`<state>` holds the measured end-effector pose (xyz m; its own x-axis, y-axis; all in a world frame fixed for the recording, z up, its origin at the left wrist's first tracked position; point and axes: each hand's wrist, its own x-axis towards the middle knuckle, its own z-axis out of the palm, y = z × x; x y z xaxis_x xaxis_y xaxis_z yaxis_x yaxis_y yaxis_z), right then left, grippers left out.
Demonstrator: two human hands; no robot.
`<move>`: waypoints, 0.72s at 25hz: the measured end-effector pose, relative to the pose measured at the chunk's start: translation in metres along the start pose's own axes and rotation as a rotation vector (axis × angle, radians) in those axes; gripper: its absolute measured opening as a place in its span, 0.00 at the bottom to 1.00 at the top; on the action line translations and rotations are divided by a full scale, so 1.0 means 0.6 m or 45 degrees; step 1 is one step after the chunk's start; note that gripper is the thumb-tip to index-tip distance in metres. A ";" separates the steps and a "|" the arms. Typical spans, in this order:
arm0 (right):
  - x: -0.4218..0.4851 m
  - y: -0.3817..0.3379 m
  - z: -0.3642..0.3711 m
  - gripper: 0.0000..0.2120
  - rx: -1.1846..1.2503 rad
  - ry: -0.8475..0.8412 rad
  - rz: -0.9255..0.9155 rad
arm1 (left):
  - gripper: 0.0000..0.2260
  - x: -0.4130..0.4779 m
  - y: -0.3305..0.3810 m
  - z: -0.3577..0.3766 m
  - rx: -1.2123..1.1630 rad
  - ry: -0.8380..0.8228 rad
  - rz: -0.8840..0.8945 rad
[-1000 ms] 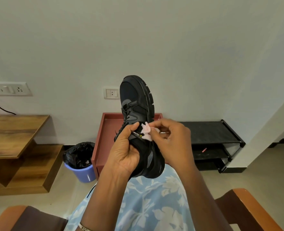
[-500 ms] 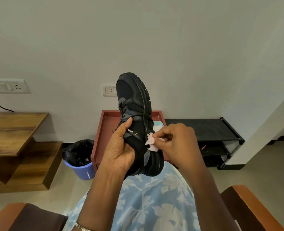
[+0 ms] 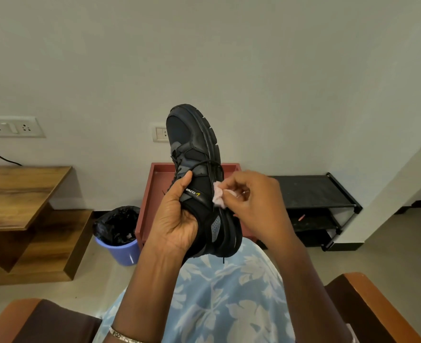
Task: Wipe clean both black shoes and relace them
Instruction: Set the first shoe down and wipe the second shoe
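Note:
One black shoe (image 3: 194,149) is held up in front of me, toe pointing up, sole facing right. My left hand (image 3: 177,216) grips it around the heel and tongue, thumb on the upper. My right hand (image 3: 251,196) pinches a small pale pink wipe (image 3: 218,198) against the shoe's side near the sole edge. A loose black lace (image 3: 209,164) loops across the upper and one end hangs below the heel. The second shoe is not in view.
A red-brown tray table (image 3: 155,194) stands behind the shoe against the wall. A blue bin with a black liner (image 3: 118,231) sits at its left, beside a wooden shelf unit (image 3: 24,194). At the right stands a black shoe rack (image 3: 313,194). Brown chair arms (image 3: 367,300) flank my lap.
My right hand slid the wipe down the shoe's side and back to mid-shoe. The lace now loops across the upper. My left hand keeps its grip.

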<state>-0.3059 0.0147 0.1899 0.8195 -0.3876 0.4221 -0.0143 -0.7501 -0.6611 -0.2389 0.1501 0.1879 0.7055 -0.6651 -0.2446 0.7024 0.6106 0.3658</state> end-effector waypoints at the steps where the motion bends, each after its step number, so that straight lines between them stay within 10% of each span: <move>1: -0.018 0.004 -0.008 0.05 -0.018 -0.085 0.036 | 0.15 0.002 0.002 -0.003 -0.005 0.004 0.013; 18: -0.042 0.003 0.003 0.03 0.016 -0.057 -0.041 | 0.16 0.014 0.021 -0.020 -0.119 -0.019 -0.008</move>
<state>-0.3257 0.0243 0.1768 0.8443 -0.3387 0.4152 0.0196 -0.7549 -0.6556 -0.2233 0.1573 0.1798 0.7000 -0.6751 -0.2329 0.7131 0.6433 0.2785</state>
